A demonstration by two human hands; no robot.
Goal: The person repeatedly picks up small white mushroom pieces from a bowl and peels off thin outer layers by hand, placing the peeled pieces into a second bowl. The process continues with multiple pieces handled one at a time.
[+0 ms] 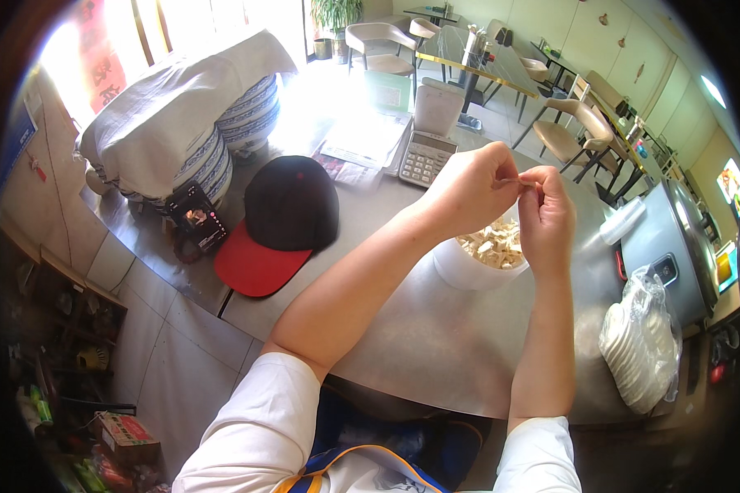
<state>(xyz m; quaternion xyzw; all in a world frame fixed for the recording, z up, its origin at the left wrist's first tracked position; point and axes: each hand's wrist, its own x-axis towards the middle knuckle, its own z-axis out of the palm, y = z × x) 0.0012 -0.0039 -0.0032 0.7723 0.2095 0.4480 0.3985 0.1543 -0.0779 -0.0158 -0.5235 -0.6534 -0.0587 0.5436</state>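
My left hand [482, 185] and my right hand [549, 212] meet at the fingertips above a white bowl [462, 271]. Between them they pinch a small pale piece of food [517, 181], mostly hidden by the fingers. Torn, cream-coloured food pieces [493, 243] fill the bowl, perhaps bread or mushroom; I cannot tell which. The bowl rests on a stainless steel table [431, 345], its far side covered by my hands.
Left of the bowl lie a black cap with red brim [293, 222] and a propped, lit smartphone [196, 215]. Cloth-covered stacked bowls [197, 169] stand behind them. A calculator [424, 159] is beyond my left hand. Bagged white disposable bowls [638, 345] and a grey cooker [669, 246] sit right.
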